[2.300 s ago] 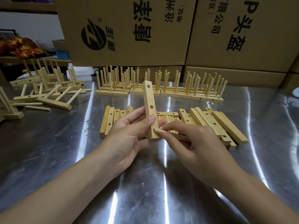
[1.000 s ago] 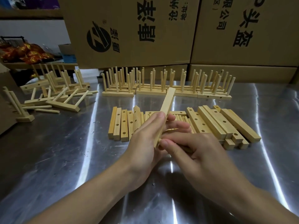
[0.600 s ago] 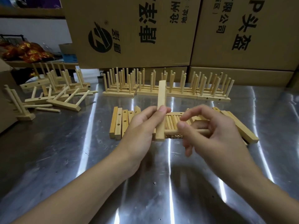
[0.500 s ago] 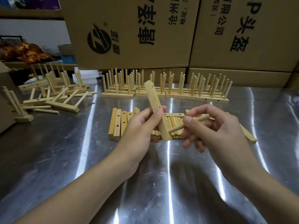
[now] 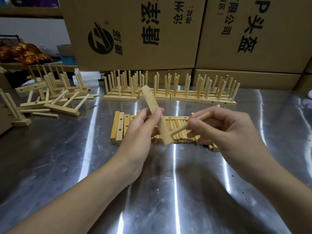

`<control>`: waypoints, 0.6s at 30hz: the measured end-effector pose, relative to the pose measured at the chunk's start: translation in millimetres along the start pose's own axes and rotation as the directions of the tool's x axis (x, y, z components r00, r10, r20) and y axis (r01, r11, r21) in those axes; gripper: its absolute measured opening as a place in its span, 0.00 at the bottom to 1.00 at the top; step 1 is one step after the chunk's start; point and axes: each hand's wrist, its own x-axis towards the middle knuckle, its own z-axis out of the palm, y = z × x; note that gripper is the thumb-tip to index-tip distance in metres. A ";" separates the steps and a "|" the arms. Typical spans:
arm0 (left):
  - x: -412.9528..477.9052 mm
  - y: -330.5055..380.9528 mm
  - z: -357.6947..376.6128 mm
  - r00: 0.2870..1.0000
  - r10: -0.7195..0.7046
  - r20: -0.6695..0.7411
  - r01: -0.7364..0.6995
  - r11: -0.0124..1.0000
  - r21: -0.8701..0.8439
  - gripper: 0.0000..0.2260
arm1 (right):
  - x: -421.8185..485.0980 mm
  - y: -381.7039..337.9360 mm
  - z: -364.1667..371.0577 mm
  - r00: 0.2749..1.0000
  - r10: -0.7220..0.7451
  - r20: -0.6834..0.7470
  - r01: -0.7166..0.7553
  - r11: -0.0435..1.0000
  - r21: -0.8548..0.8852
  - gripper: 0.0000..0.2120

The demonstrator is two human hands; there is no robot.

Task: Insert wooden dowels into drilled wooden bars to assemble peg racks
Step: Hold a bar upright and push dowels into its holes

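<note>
My left hand (image 5: 140, 132) grips a drilled wooden bar (image 5: 152, 102), held nearly upright above the table with its top tilted to the left. A single wooden dowel (image 5: 200, 118) is pinched in my right hand (image 5: 224, 129); its lower tip touches the bar's right face near the bottom end. Under both hands lie a row of loose dowels (image 5: 177, 125) and several drilled bars (image 5: 120, 125) flat on the table.
The metal table (image 5: 168, 191) carries a line of finished peg racks (image 5: 168, 90) at the back. More racks and loose dowels (image 5: 50, 102) lie scattered at the left. Large cardboard boxes (image 5: 135, 31) stand behind.
The first dowel went into the bar's lower end, then my right hand took a fresh dowel and brought its tip to the bar. My left hand tilted the bar's top leftward.
</note>
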 end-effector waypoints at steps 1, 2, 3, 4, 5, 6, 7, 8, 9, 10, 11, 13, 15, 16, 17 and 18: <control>-0.5 1.0 0.3 1.000 -0.013 -0.002 0.013 1.000 -0.015 0.13 | -1.1 -0.3 -0.7 0.998 -0.006 0.069 0.013 0.995 -0.099 0.02; -1.3 1.8 1.4 1.000 -0.018 0.010 0.018 1.000 -0.019 0.13 | -3.5 0.3 0.6 0.991 -0.022 0.133 0.054 0.967 -0.247 0.02; -2.7 2.1 2.8 0.999 -0.020 0.031 0.021 1.000 -0.017 0.13 | -7.0 1.4 4.5 0.980 -0.027 0.199 0.106 0.911 -0.399 0.04; -4.5 2.1 4.3 0.998 -0.022 0.052 0.023 1.000 -0.009 0.14 | -11.2 2.7 10.6 0.963 -0.021 0.267 0.163 0.839 -0.519 0.07; -6.6 1.5 6.2 0.997 -0.026 0.068 0.026 1.000 0.009 0.15 | -15.3 3.4 18.0 0.946 -0.013 0.325 0.214 0.777 -0.592 0.10; -8.6 1.1 7.9 0.997 -0.029 0.070 0.027 0.999 0.036 0.16 | -18.1 3.3 24.9 0.932 -0.011 0.364 0.255 0.733 -0.631 0.12; -10.2 0.7 9.1 0.997 -0.031 0.066 0.027 0.998 0.059 0.18 | -19.5 2.2 30.5 0.925 -0.017 0.381 0.282 0.702 -0.654 0.13; -11.5 0.2 10.0 0.997 -0.031 0.066 0.027 0.998 0.062 0.18 | -19.4 1.4 33.9 0.925 -0.035 0.378 0.298 0.684 -0.666 0.14; -12.8 0.7 11.1 0.997 -0.027 0.071 0.024 0.999 0.039 0.18 | -19.0 1.0 35.5 0.930 -0.065 0.361 0.305 0.682 -0.665 0.15; -14.4 2.1 12.4 0.997 -0.015 0.079 0.014 1.000 0.006 0.18 | -18.8 1.2 36.4 0.936 -0.096 0.338 0.306 0.695 -0.651 0.17; -16.3 3.7 13.5 0.996 0.002 0.084 -0.001 1.000 -0.019 0.19 | -19.0 1.2 37.4 0.943 -0.118 0.312 0.299 0.717 -0.629 0.17; -19.6 5.3 15.8 0.995 0.047 0.086 -0.045 0.999 -0.026 0.23 | -21.4 1.3 41.1 0.956 -0.139 0.260 0.269 0.771 -0.577 0.17; -22.5 5.9 17.7 0.992 0.085 0.097 -0.084 0.996 -0.014 0.26 | -22.9 1.7 44.8 0.966 -0.139 0.218 0.235 0.826 -0.512 0.16; -23.5 6.2 18.4 0.989 0.108 0.105 -0.109 0.994 0.000 0.26 | -22.9 2.4 45.5 0.973 -0.107 0.205 0.192 0.869 -0.455 0.17; -24.0 6.8 19.0 0.984 0.139 0.112 -0.142 0.990 0.020 0.26 | -22.8 3.2 45.7 0.979 -0.051 0.197 0.123 0.921 -0.370 0.18; -24.6 7.5 19.4 0.978 0.175 0.117 -0.181 0.983 0.041 0.25 | -23.1 3.5 45.8 0.981 0.012 0.191 0.041 0.962 -0.269 0.19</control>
